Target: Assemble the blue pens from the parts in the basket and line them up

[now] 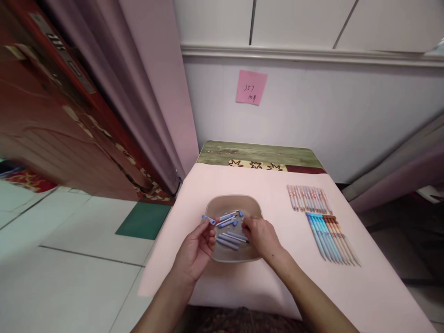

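Illumination is moderate and diffuse, shadows are soft, and wide-angle stretching and blur affect the door [45, 120] at left.

The bowl [233, 196] is greyish brown. The pen parts [228, 243] in it are blue and white, and the small tube [209, 219] is blue too. Some pens [321, 236] are light blue, and the ones beside them are orangey brown. The cloth [277, 286] is pale pink. The table [267, 151] is green, with dark stars on a yellow patch [245, 163]. The note [251, 83] is bright pink.
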The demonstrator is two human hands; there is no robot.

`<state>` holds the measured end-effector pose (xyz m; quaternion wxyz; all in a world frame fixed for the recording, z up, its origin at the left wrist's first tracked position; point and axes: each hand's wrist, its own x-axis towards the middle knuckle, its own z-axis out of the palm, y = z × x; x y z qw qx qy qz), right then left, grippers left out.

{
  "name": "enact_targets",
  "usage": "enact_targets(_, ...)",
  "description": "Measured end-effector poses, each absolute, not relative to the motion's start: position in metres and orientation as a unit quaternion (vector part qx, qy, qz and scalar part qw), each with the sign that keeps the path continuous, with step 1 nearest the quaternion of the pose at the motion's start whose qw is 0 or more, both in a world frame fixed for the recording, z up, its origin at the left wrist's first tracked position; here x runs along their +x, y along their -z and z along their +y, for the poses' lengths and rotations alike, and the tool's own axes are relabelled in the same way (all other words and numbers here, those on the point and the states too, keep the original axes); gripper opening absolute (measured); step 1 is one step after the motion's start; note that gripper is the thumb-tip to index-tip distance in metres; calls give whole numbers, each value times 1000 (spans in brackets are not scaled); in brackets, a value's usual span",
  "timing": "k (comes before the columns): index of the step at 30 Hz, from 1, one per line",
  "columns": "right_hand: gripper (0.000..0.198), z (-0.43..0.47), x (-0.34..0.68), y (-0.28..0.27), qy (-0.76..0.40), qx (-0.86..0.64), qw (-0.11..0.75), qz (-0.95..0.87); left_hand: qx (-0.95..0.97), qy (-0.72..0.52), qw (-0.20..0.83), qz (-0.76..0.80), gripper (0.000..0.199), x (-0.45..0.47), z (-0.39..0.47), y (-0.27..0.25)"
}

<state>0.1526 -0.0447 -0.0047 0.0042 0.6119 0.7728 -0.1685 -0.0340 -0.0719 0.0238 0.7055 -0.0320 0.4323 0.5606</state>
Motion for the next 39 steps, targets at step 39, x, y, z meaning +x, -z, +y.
enact_targets(39,18,-50,153,-22,213,545,-45,809,-25,-533,730,426,11,-17,-71,-15)
